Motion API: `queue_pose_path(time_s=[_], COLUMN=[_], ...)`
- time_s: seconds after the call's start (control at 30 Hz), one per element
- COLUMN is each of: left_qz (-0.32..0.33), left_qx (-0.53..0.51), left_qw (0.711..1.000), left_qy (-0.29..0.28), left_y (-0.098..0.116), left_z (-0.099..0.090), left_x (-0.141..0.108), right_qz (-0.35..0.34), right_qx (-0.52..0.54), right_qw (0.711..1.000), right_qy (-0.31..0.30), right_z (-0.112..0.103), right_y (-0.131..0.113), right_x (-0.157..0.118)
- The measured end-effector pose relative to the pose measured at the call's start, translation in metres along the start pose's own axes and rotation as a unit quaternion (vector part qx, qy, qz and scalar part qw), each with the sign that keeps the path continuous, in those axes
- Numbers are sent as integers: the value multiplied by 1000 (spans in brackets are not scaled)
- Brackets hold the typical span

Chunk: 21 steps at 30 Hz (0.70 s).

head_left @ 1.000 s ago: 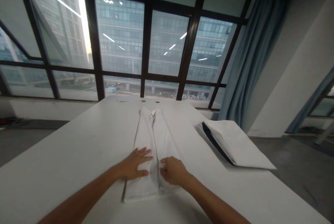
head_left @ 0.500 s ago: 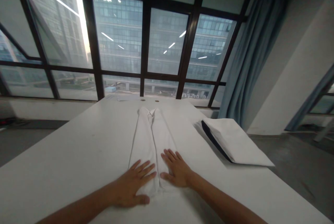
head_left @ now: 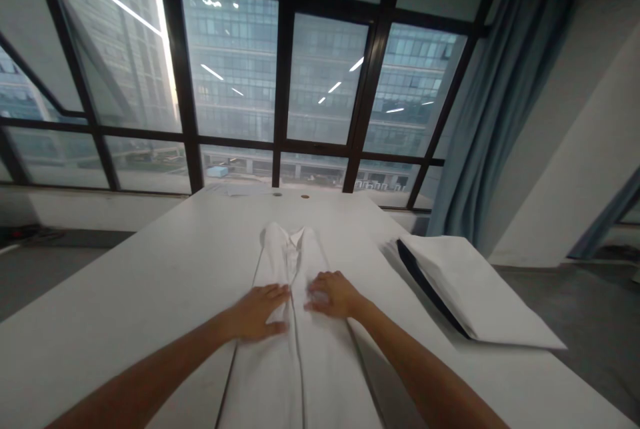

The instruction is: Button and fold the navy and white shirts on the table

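Observation:
A white garment [head_left: 273,376] lies lengthwise on the white table, its two sides meeting at a seam down the middle. Its far end has a small collar-like opening. My left hand [head_left: 257,312] rests on the left side of the cloth, fingers stretched toward the seam and thumb apart. On the right side, my right hand [head_left: 335,294] touches the cloth with fingers somewhat bent and thumb apart; its fingertips are slightly blurred. Neither hand has cloth visibly gripped. The near end of the garment runs out of view at the bottom.
To the right, a folded white item [head_left: 483,289] with a dark inner edge lies at the edge of the table [head_left: 165,282]. Thin sheets [head_left: 245,189] and two small round discs are at the far end. Windows and a blue curtain [head_left: 490,102] stand beyond.
Both hands have moved forward, up the garment. More of the cloth's near part now shows, and my right hand's fingers are more bent. The view has shifted slightly.

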<state>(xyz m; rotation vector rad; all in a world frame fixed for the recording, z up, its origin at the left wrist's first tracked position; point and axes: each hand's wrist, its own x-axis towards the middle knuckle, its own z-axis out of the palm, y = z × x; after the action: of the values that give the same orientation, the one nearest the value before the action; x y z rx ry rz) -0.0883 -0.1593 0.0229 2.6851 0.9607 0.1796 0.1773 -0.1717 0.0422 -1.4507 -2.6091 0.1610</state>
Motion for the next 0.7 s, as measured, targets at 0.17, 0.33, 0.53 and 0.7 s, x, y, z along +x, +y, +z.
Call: queue_pose_path(time_s=[0.17, 0.33, 0.53, 0.7], left_qz=[-68, -145, -160, -178], left_qx=[-57, 74, 108, 95], left_qw=[991, 977, 971, 970], left_qy=[95, 137, 141, 134], left_y=[-32, -88, -126, -145], left_z=[-31, -27, -10, -1], left_x=[40, 100, 133, 151], right_qz=[64, 96, 125, 138], right_qx=[-16, -46, -22, 4], right_qw=[997, 993, 989, 990], right_qy=[46, 47, 75, -13], right_z=[-11, 6, 23, 36], right_y=[19, 42, 72, 92], right_x=[49, 104, 143, 170])
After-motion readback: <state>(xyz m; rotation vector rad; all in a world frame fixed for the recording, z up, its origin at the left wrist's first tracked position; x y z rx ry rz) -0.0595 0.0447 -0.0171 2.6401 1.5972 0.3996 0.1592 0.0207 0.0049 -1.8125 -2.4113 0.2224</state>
